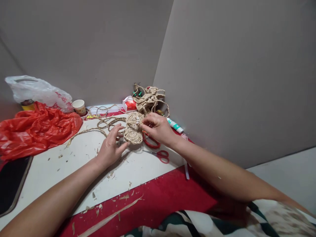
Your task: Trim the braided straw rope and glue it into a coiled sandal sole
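Note:
A small woven straw slipper [133, 135] lies on the white board, with coiled rope rounds and a pale band across its upper part. My left hand [112, 146] curves round its left side, thumb at the lower end and fingers by the left edge. At the upper right edge, my right hand [158, 127] pinches the band between thumb and fingers; its fingertips partly hide what they grip. Braided straw rope [101, 123] trails left from the slipper. Just below my right hand are red-handled scissors [163, 156] and a second red-handled tool [151, 141], partly covered.
A heap of straw rope [149, 98] stands in the corner beside a red-and-white packet [129, 104]. Leftward are a paper cup [79, 107], a red plastic bag [41, 131], a white bag [39, 92] and a phone [13, 184]. Straw scraps litter the board [81, 177]. Grey walls close the back and right.

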Action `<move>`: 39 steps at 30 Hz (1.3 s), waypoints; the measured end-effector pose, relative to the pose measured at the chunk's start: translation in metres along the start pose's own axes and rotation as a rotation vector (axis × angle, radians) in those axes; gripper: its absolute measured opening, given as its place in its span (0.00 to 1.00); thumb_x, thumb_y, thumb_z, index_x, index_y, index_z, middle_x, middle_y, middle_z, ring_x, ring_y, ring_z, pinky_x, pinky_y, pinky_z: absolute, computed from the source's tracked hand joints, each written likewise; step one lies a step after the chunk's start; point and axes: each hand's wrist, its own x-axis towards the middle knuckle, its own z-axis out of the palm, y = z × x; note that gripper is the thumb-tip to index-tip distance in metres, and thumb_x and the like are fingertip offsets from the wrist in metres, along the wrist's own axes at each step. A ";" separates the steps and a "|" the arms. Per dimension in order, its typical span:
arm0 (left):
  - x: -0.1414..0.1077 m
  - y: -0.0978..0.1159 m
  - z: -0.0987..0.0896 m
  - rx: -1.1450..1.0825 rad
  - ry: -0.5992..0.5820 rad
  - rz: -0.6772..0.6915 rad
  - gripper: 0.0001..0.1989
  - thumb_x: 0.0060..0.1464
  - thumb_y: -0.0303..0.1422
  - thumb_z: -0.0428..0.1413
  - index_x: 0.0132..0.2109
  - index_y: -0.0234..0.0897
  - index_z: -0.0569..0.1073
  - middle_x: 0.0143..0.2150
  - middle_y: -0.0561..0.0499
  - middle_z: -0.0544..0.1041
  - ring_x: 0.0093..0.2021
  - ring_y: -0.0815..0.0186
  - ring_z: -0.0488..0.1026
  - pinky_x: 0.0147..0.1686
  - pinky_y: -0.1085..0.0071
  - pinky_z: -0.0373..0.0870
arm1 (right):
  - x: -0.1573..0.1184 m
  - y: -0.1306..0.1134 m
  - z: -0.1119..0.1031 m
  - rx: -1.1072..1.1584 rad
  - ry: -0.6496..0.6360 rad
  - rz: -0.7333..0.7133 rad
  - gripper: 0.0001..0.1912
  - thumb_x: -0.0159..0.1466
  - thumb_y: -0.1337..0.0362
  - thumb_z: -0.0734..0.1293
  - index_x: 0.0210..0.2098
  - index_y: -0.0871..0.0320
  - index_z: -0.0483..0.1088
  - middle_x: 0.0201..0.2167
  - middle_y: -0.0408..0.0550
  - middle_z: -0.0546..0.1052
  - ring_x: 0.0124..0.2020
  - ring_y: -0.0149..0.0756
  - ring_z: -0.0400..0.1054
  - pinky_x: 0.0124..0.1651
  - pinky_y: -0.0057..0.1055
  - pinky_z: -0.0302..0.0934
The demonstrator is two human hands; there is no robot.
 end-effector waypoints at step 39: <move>0.006 0.029 0.002 -0.521 0.298 -0.316 0.20 0.45 0.22 0.58 0.46 0.42 0.66 0.43 0.53 0.69 0.28 0.73 0.67 0.23 0.78 0.66 | -0.042 -0.036 0.028 0.297 0.005 0.047 0.06 0.62 0.72 0.67 0.30 0.57 0.68 0.28 0.43 0.71 0.31 0.32 0.65 0.34 0.29 0.61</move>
